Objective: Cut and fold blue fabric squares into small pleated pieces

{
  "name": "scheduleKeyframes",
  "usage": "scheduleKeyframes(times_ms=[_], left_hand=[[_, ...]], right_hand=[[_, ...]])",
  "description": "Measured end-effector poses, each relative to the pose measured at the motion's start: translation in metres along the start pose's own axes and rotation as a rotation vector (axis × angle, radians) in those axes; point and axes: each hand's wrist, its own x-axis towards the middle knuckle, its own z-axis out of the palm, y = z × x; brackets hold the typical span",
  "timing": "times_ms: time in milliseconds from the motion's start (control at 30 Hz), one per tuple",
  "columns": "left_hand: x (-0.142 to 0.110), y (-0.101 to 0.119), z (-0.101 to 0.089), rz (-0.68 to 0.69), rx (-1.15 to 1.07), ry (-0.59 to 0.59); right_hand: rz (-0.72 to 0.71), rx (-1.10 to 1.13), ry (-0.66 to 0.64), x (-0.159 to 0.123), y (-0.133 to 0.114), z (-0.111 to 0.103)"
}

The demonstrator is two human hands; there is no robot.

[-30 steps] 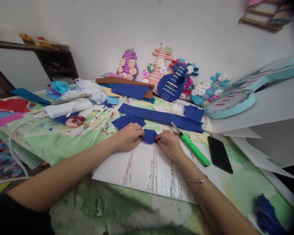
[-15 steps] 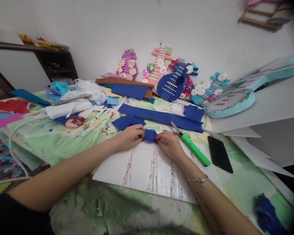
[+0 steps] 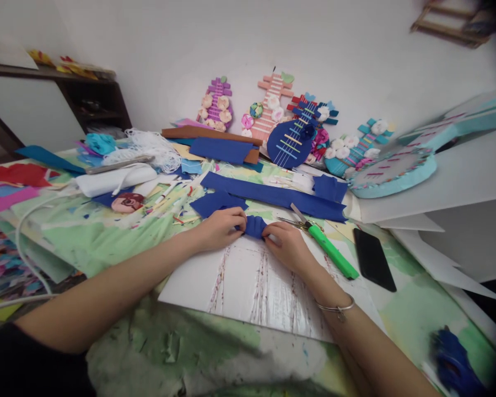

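Between my two hands is a small piece of dark blue crepe paper (image 3: 255,226), its surface creased. My left hand (image 3: 221,229) pinches its left end, and my right hand (image 3: 287,242) pinches the right end. Both hands rest over a white board (image 3: 235,286) scored with rough, reddish-brown streaks. Just beyond them lie a blue paper piece (image 3: 217,204) and a long blue strip (image 3: 273,195). A green utility knife (image 3: 333,251) with its blade out lies right of my right hand, beside partly hidden scissors (image 3: 293,223).
A black phone (image 3: 374,259) lies at the right. Decorated paper instruments, one a blue lute shape (image 3: 288,144), lean on the back wall. White string (image 3: 149,151) and a white glue gun (image 3: 116,179) with a cable are at the left. A blue object (image 3: 457,358) sits at front right.
The blue paper between my fingers looks slightly more rounded and crinkled. My hands keep their pinch on both ends, and the whole view has shifted a little.
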Motion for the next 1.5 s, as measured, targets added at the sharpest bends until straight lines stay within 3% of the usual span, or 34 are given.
scheduleKeyframes(times_ms=[333, 733, 1067, 1500], left_hand=[[-0.001, 0.002, -0.002, 0.005, 0.029, -0.027], [0.004, -0.008, 0.003, -0.062, -0.087, 0.027], [0.004, -0.015, 0.005, -0.149, -0.082, 0.039], [0.007, -0.011, 0.010, -0.181, -0.068, 0.045]], right_hand=[[-0.036, -0.102, -0.055, 0.000, -0.010, -0.003], [0.089, 0.084, 0.048, 0.000, 0.006, 0.002], [0.220, 0.115, 0.068, 0.001, 0.011, 0.011], [0.272, 0.129, 0.105, 0.002, 0.013, 0.015]])
